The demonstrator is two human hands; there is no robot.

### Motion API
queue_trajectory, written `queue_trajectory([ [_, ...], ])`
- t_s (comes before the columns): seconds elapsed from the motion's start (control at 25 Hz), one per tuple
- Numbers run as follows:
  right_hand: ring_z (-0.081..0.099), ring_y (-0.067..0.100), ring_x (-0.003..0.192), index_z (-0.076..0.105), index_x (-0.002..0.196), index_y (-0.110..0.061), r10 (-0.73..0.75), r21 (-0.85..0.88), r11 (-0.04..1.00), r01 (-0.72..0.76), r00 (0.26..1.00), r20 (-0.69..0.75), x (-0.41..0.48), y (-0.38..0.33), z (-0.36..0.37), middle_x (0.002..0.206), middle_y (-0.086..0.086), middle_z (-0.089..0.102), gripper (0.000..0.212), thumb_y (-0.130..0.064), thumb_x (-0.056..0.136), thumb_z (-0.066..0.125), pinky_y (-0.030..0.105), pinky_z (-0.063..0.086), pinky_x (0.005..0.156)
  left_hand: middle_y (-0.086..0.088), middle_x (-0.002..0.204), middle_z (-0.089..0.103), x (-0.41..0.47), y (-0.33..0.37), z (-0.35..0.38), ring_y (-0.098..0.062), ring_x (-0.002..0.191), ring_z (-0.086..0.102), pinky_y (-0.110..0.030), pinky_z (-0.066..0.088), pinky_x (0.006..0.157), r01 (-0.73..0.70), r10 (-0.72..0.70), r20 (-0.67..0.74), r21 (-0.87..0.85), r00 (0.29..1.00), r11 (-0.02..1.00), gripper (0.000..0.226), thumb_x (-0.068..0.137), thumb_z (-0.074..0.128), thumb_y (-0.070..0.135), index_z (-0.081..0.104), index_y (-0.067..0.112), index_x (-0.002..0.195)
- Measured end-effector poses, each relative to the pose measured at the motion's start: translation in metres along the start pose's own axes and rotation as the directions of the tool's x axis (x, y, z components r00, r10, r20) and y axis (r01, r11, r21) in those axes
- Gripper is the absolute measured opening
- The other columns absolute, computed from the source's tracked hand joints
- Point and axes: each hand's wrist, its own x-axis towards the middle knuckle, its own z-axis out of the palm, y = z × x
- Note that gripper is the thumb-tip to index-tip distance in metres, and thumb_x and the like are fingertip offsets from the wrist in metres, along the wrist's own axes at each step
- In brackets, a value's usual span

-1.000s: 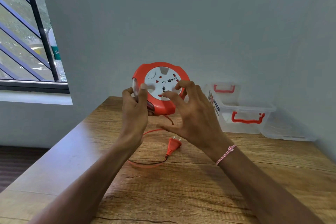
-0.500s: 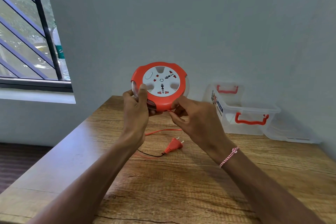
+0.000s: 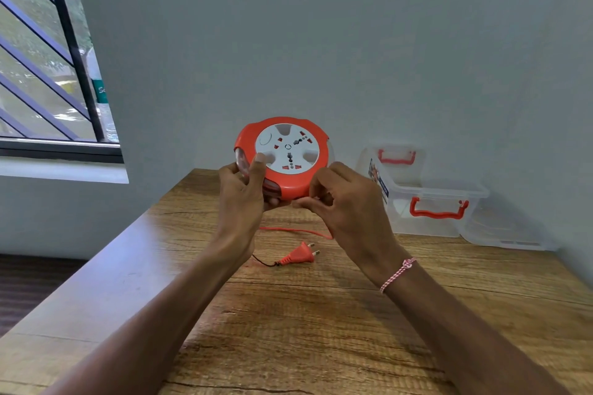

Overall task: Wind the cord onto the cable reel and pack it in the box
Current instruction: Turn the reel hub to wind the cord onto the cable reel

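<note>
Your left hand (image 3: 240, 199) grips the cable reel (image 3: 284, 154) by its left edge, thumb laid over the white socket face and fingers wrapped behind. It holds the reel up off the wooden table (image 3: 321, 330), face tilted towards you. Your right hand (image 3: 346, 205) sits at the reel's lower right rim with its fingers curled in tight. It looks to be pinching the red cord (image 3: 295, 230) just where it leaves the housing, though the pinch itself is too small to see for sure.

The loose cord is what your next turn depends on. It drops from your right hand to the table below the reel and lies between your wrists, running roughly left to right. It ends in the plug (image 3: 298, 255), whose pins point right. Your right hand is the nearer one to that slack, so I'd judge it should feed the cord while the left steadies the reel. Only a short run is left out, so the winding seems nearly done.

The clear storage box (image 3: 449, 192) stands open against the wall, to the right of and beyond your right hand. What looks like its lid (image 3: 513, 234) lies just beside it.

Count: one reel, one cord, one plug with two pins, one box with two red handles, one lid
</note>
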Motion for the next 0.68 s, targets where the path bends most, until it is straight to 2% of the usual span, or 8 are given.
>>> queue_trajectory([
  [0.12, 0.074, 0.024, 0.093, 0.070, 0.094, -0.012, -0.049, -0.037, 0.998, 0.050, 0.998, 0.047, 0.002, 0.001, -0.003, 0.104, 0.007, 0.074, 0.035, -0.043, 0.080, 0.081, 0.028, 0.062, 0.074, -0.003, 0.094, 0.076, 0.001, -0.003, 0.000, -0.009, 0.066, 0.071, -0.030, 0.063, 0.064, -0.023, 0.023, 0.002, 0.072, 1.000, 0.997, 0.062, 0.099, 0.062, 0.056, 0.048, 0.010, 0.138],
  [0.2, 0.075, 0.026, 0.094, 0.072, 0.098, -0.011, -0.116, -0.079, 0.990, 0.120, 0.992, 0.052, 0.004, 0.003, -0.008, 0.109, 0.008, 0.074, 0.035, -0.046, 0.091, 0.068, 0.034, 0.064, 0.068, -0.006, 0.098, 0.072, 0.001, -0.002, -0.001, -0.008, 0.072, 0.075, -0.026, 0.061, 0.061, -0.056, 0.056, 0.008, 0.164, 0.998, 0.985, 0.055, 0.104, 0.056, 0.055, 0.047, 0.013, 0.137],
  [0.28, 0.073, 0.029, 0.096, 0.071, 0.111, -0.011, -0.147, -0.123, 0.981, 0.147, 0.989, 0.008, 0.009, 0.007, -0.013, 0.114, 0.010, 0.070, 0.030, -0.036, 0.098, 0.059, 0.037, 0.064, 0.064, -0.014, 0.100, 0.071, 0.001, 0.000, -0.002, -0.022, 0.085, 0.078, -0.041, 0.066, 0.065, -0.118, 0.112, 0.037, 0.258, 0.993, 0.959, 0.048, 0.106, 0.051, 0.056, 0.048, 0.018, 0.135],
  [0.36, 0.067, 0.030, 0.105, 0.066, 0.128, -0.017, -0.164, -0.208, 0.964, 0.164, 0.986, 0.013, 0.013, 0.014, -0.016, 0.124, 0.014, 0.064, 0.032, -0.018, 0.097, 0.067, 0.040, 0.064, 0.072, -0.021, 0.097, 0.072, 0.000, 0.006, -0.005, -0.037, 0.086, 0.076, -0.061, 0.064, 0.069, -0.235, 0.216, 0.094, 0.345, 0.972, 0.909, 0.039, 0.105, 0.049, 0.058, 0.051, 0.028, 0.130],
  [0.4, 0.064, 0.030, 0.109, 0.062, 0.136, -0.022, -0.176, -0.278, 0.943, 0.186, 0.983, 0.060, 0.014, 0.017, -0.018, 0.129, 0.016, 0.061, 0.045, -0.011, 0.094, 0.071, 0.041, 0.063, 0.078, -0.018, 0.093, 0.074, 0.000, 0.009, -0.006, -0.036, 0.082, 0.076, -0.061, 0.063, 0.067, -0.304, 0.274, 0.133, 0.370, 0.953, 0.878, 0.035, 0.105, 0.049, 0.060, 0.052, 0.034, 0.128],
  [0.48, 0.061, 0.034, 0.114, 0.052, 0.147, -0.031, -0.224, -0.388, 0.880, 0.272, 0.960, 0.166, 0.015, 0.021, -0.021, 0.136, 0.021, 0.057, 0.066, -0.012, 0.089, 0.077, 0.045, 0.058, 0.085, 0.001, 0.092, 0.077, -0.001, 0.015, -0.007, -0.021, 0.078, 0.078, -0.053, 0.067, 0.066, -0.402, 0.354, 0.193, 0.399, 0.915, 0.824, 0.033, 0.103, 0.050, 0.060, 0.053, 0.039, 0.128],
  [0.56, 0.063, 0.038, 0.113, 0.049, 0.150, -0.033, -0.270, -0.447, 0.824, 0.347, 0.935, 0.229, 0.017, 0.022, -0.026, 0.135, 0.024, 0.059, 0.072, -0.024, 0.087, 0.081, 0.046, 0.057, 0.085, 0.018, 0.099, 0.075, 0.001, 0.016, -0.009, -0.011, 0.086, 0.080, -0.045, 0.069, 0.070, -0.436, 0.379, 0.215, 0.416, 0.900, 0.798, 0.030, 0.106, 0.051, 0.053, 0.053, 0.038, 0.131],
  [0.68, 0.065, 0.038, 0.107, 0.050, 0.149, -0.032, -0.293, -0.504, 0.778, 0.376, 0.926, 0.238, 0.019, 0.018, -0.030, 0.127, 0.023, 0.065, 0.073, -0.037, 0.084, 0.082, 0.045, 0.056, 0.081, 0.019, 0.105, 0.074, 0.001, 0.017, -0.009, -0.011, 0.089, 0.080, -0.046, 0.069, 0.073, -0.443, 0.383, 0.226, 0.394, 0.896, 0.805, 0.030, 0.107, 0.051, 0.049, 0.055, 0.035, 0.133],
])
